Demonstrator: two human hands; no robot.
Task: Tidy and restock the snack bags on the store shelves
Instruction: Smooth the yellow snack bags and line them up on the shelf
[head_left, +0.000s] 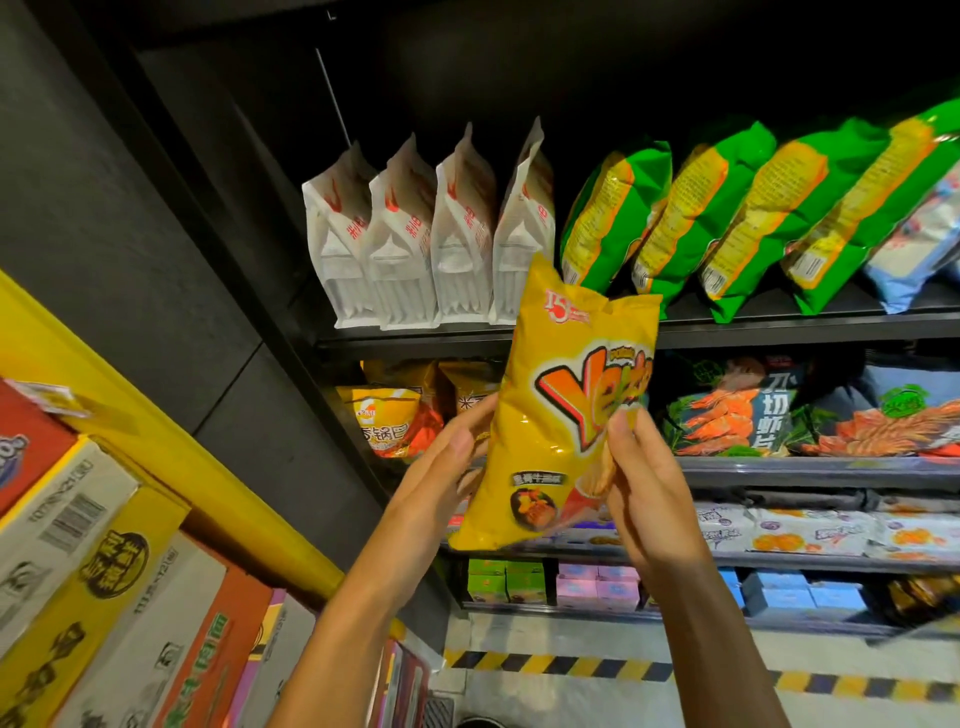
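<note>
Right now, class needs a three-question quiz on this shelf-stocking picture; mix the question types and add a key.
1. True or false: both the left hand and right hand hold the yellow snack bag.
2. How many white bags stand on the top shelf?
3. The green bags sit: A) right of the white bags, B) on the floor, C) in the cartons.

Key: 1 true; 2 four; 3 A.
</note>
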